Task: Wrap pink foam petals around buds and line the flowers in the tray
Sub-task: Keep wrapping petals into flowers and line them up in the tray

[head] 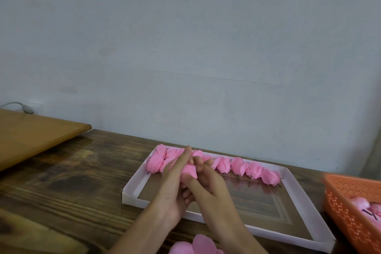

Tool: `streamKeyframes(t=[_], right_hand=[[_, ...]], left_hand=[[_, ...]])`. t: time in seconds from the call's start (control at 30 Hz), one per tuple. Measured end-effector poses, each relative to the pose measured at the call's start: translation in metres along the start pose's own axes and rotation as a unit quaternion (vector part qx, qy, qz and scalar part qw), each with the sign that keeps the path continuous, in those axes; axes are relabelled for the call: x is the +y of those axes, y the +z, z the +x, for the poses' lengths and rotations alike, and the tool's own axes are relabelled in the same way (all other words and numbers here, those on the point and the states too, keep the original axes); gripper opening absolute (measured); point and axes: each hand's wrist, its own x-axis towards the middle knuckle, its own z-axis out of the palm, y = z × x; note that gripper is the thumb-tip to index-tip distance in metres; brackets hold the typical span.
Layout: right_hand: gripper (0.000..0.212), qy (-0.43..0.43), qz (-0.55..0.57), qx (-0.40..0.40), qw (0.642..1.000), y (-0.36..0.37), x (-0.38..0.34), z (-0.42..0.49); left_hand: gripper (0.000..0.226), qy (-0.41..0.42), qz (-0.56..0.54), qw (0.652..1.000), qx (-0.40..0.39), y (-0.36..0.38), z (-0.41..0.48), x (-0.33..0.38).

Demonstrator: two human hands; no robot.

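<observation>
Both my hands meet over the left part of the white-rimmed tray [132,186]. My left hand [175,181] and my right hand [208,183] together hold a pink foam flower [189,170] between their fingers. A row of several finished pink flowers [239,166] lies along the tray's far side, stems pointing toward me. Loose pink petals [195,246] lie on the table at the bottom edge, near my right forearm.
An orange perforated basket [348,212] with pink buds [362,205] stands at the right. A lighter wooden board [35,132] sits at the far left on the dark wooden table [72,181]. A grey wall rises just behind the tray.
</observation>
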Motion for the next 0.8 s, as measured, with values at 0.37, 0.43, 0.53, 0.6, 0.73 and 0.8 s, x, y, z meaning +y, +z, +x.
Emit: streamKeyframes(t=[0.37,0.43,0.53,0.6,0.73,0.8], right_hand=[[0.036,0.228,0.155,-0.082,0.958,-0.005,-0.021,0.005],[0.028,0.152,0.110,-0.037,0.982,0.003,-0.016,0.006],[0.014,0.045,0.132,-0.033,0.990,0.011,-0.011,0.001],[0.010,0.027,0.139,-0.031,0.990,0.012,-0.012,-0.001],[0.035,0.142,0.226,0.002,0.964,0.016,-0.020,0.000],[0.022,0.218,0.304,-0.008,0.927,0.014,-0.024,0.000]], left_hand=[[0.047,0.015,0.068,0.998,-0.010,-0.006,-0.004,0.000],[0.047,0.054,0.073,0.996,-0.014,-0.004,-0.003,0.002],[0.036,0.082,0.069,0.994,0.010,-0.006,-0.001,0.005],[0.042,0.090,0.069,0.994,0.001,-0.009,0.001,0.006],[0.046,0.083,0.087,0.992,-0.043,-0.013,0.001,0.005],[0.043,0.067,0.070,0.994,-0.055,-0.013,0.000,0.005]])
